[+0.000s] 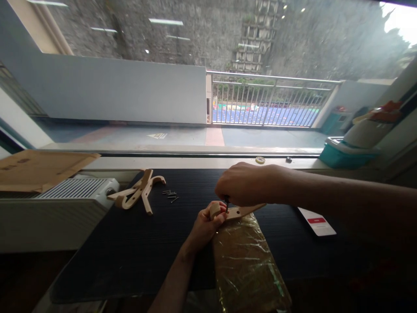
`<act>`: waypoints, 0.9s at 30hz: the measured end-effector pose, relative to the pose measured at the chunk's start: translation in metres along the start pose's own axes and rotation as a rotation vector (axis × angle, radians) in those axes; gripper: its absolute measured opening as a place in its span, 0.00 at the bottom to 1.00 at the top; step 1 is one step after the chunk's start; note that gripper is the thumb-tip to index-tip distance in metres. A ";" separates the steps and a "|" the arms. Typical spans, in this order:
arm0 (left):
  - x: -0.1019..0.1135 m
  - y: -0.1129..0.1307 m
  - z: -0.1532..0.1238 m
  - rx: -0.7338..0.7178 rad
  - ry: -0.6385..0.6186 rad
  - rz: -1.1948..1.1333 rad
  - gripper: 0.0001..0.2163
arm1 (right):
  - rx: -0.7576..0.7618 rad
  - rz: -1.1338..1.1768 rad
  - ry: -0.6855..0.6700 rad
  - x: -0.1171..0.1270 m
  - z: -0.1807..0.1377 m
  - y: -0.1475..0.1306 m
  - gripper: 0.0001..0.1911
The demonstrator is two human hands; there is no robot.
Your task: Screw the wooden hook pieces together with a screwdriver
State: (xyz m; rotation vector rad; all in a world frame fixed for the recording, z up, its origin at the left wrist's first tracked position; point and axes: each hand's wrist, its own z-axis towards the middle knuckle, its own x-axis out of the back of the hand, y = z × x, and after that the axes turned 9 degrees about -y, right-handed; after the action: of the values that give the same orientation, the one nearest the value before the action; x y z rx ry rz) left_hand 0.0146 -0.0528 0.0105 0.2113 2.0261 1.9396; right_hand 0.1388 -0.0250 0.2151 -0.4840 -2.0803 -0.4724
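Note:
My left hand point(207, 221) is closed around the curled end of a pale wooden hook point(244, 211) with holes in it. The hook lies across the far end of a box point(246, 261) wrapped in shiny clear tape. Above it, my right hand point(237, 184) makes a fist around a screwdriver point(227, 205), whose dark shaft points down at the wood close to my left fingertips. The fist hides its handle, and my fingers cover the tip. Several screws point(170, 194) lie loose on the black table point(156, 256), left of my hands.
More wooden hooks point(140, 191) are piled at the table's far left, beside a white radiator point(78, 189) with cardboard point(42, 169) on top. A white card or box point(317, 221) lies under my right forearm. A tape roll point(259, 160) and a teal bin point(345, 154) stand on the windowsill.

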 end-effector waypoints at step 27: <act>-0.001 -0.003 0.001 -0.015 0.008 -0.042 0.11 | -0.066 -0.009 -0.018 -0.001 0.003 -0.002 0.09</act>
State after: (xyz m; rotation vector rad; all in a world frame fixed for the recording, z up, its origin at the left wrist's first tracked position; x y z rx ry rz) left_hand 0.0159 -0.0521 0.0079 0.1571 2.0043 1.9323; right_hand 0.1363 -0.0252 0.2126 -0.5195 -2.0902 -0.5447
